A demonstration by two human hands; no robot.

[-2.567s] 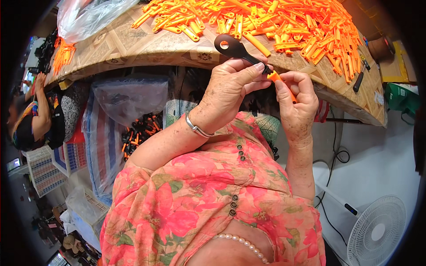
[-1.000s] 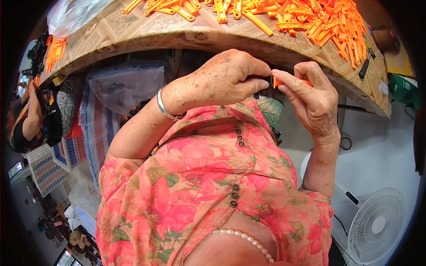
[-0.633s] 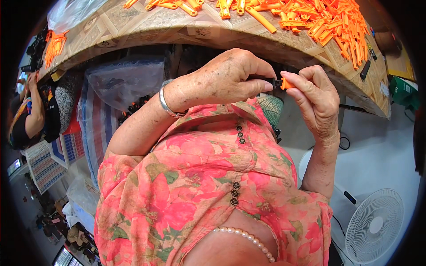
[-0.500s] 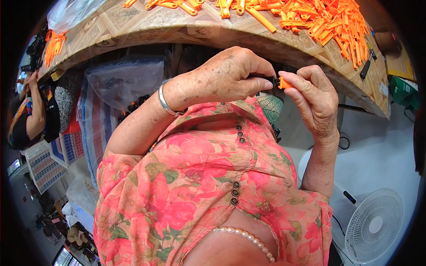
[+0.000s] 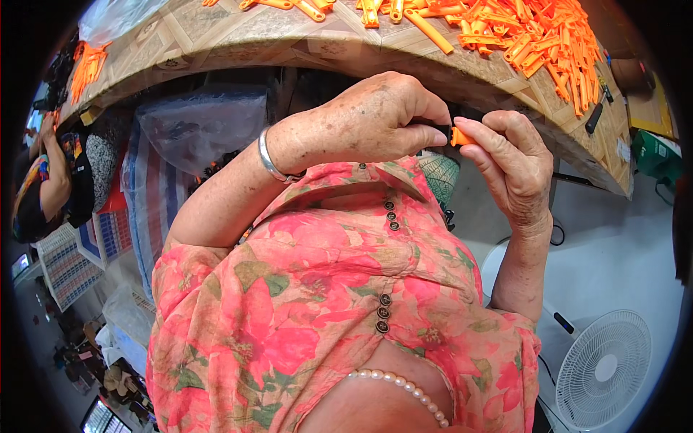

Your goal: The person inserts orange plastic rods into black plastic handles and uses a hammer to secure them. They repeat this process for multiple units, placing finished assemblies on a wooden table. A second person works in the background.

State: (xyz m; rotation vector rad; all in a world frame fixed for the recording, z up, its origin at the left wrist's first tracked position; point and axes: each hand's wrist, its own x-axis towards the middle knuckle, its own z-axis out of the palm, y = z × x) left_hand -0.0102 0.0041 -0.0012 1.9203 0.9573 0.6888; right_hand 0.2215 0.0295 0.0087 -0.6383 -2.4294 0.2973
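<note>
Pinched a black plastic part [image 5: 448,133] between thumb and forefinger of the left hand [image 5: 379,115], with that grip nearly closed and most of the part hidden behind the fingers. Held a short, bright orange plastic piece [image 5: 460,137] in the right hand [image 5: 514,160], with thumb and forefinger drawn close on it in a narrow grip. Had the orange piece end to end with the black part, near the front edge of a curved-looking surface [image 5: 328,49] with a wood-patterned covering. Could not tell whether joined or only touching.

Wore a silver bangle [image 5: 268,155] on the left wrist and a pink, green and tan floral blouse [image 5: 325,289]. Faced a loose heap of bright orange plastic strips [image 5: 556,54] on the right part of the surface, with a black-handled tool [image 5: 595,117] just beside it. Had a translucent plastic bag [image 5: 115,18] at upper left, a blue, white and red striped sack [image 5: 155,206] below, and a round white fan [image 5: 606,368] at lower right.
</note>
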